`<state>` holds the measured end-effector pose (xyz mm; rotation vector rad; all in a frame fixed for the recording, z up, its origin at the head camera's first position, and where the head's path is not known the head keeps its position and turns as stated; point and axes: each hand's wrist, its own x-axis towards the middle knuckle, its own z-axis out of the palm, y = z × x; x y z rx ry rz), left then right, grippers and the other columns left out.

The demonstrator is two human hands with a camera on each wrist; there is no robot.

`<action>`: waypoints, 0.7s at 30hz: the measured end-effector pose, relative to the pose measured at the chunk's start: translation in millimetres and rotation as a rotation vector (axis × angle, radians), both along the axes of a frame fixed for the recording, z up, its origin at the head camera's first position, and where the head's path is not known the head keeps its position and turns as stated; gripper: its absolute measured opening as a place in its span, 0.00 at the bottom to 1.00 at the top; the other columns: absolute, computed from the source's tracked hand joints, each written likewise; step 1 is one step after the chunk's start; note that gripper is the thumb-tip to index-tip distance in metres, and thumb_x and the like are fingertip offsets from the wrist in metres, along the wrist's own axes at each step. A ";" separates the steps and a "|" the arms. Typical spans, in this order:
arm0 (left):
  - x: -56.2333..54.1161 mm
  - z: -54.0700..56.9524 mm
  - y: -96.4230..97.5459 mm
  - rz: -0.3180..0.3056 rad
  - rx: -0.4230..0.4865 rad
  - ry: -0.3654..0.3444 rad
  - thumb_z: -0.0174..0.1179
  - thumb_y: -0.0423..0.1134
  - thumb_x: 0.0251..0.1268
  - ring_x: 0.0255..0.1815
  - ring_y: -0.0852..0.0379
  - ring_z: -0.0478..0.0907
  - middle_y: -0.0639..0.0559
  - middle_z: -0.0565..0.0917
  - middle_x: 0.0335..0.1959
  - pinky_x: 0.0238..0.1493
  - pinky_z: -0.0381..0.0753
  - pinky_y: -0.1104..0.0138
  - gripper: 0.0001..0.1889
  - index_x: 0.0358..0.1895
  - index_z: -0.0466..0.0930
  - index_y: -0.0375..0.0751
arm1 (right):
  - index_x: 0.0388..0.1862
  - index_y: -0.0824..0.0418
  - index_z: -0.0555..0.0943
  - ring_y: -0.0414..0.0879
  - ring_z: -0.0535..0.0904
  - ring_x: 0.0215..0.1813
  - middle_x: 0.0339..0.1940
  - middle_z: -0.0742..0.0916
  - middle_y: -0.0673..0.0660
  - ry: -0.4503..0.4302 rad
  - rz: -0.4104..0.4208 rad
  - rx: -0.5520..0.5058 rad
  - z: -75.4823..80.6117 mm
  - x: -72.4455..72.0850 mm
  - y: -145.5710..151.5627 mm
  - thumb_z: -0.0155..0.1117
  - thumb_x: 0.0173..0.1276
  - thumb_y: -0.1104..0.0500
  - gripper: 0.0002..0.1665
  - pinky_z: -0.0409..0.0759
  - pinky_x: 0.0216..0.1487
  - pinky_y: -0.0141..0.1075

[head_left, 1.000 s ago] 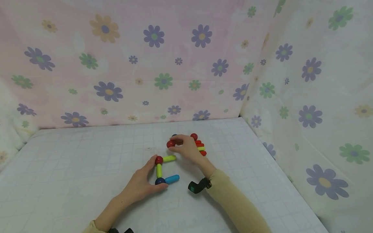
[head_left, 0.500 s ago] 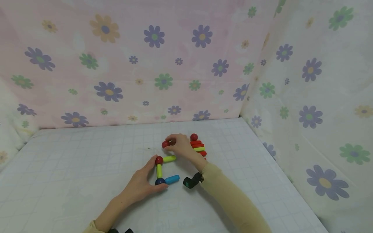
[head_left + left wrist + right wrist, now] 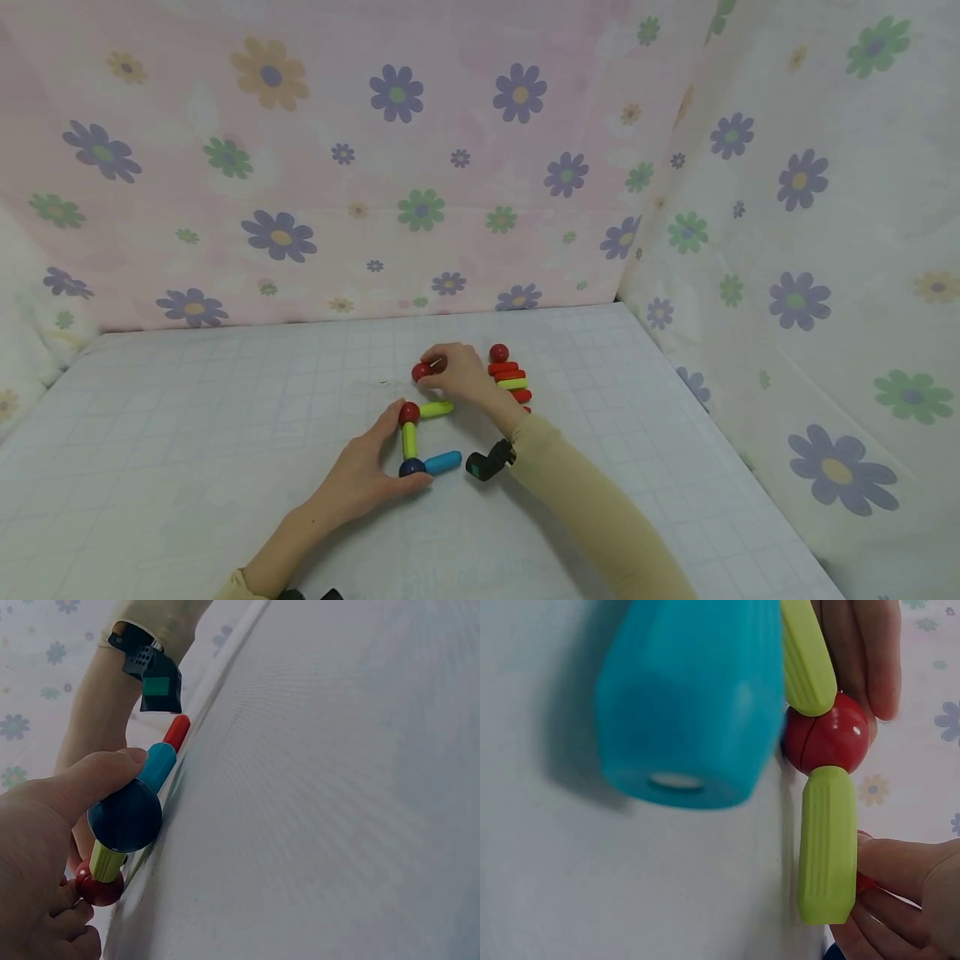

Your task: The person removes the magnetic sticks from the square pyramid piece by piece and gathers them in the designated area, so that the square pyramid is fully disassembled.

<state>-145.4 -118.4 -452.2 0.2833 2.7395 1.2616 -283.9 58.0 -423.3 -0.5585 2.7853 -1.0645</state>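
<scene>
My left hand (image 3: pixel 360 473) grips a C-shaped frame of magnetic balls and rods, fingers at its red ball (image 3: pixel 409 413), thumb at its dark blue ball (image 3: pixel 412 469). A yellow-green rod (image 3: pixel 409 440) links these balls. Another yellow-green rod (image 3: pixel 828 847) points right from the red ball, and a blue rod (image 3: pixel 444 462) from the dark blue one. Just beyond the frame, my right hand (image 3: pixel 467 379) pinches a separate red ball (image 3: pixel 422 372) between thumb and fingers. The right wrist view shows that ball mostly hidden behind a rod and the thumb.
To the right of my right hand lie a loose red ball (image 3: pixel 498 353), red rods (image 3: pixel 503 367) and a yellow-green rod (image 3: pixel 513 384) in a column, partly covered by the forearm. Floral cloth (image 3: pixel 360 183) walls the back and right of the white table (image 3: pixel 187 417).
My right hand has moved left with the red ball, away from the loose pieces, uncovering more of them. My left hand and the frame stay in place.
</scene>
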 end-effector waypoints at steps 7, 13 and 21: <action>0.5 1.0 0.0 -0.004 0.000 0.003 0.75 0.62 0.47 0.78 0.43 0.59 0.48 0.61 0.79 0.69 0.69 0.42 0.59 0.81 0.50 0.49 | 0.56 0.56 0.84 0.46 0.81 0.49 0.49 0.88 0.53 -0.002 0.001 0.001 -1.6 -0.3 -0.3 0.73 0.64 0.56 0.21 0.83 0.53 0.36; 0.8 1.5 0.0 -0.002 -0.001 0.001 0.75 0.62 0.47 0.79 0.43 0.59 0.47 0.61 0.79 0.69 0.69 0.42 0.59 0.81 0.51 0.48 | 0.57 0.55 0.83 0.46 0.81 0.49 0.49 0.88 0.53 -0.014 0.007 -0.004 -2.1 0.3 0.7 0.73 0.64 0.56 0.22 0.83 0.53 0.36; 1.1 2.1 0.1 -0.002 0.000 0.003 0.75 0.62 0.48 0.79 0.43 0.58 0.48 0.61 0.79 0.70 0.68 0.43 0.59 0.81 0.50 0.49 | 0.56 0.58 0.83 0.46 0.83 0.51 0.49 0.88 0.53 0.007 0.020 -0.041 -5.3 1.3 4.9 0.74 0.64 0.56 0.22 0.83 0.55 0.37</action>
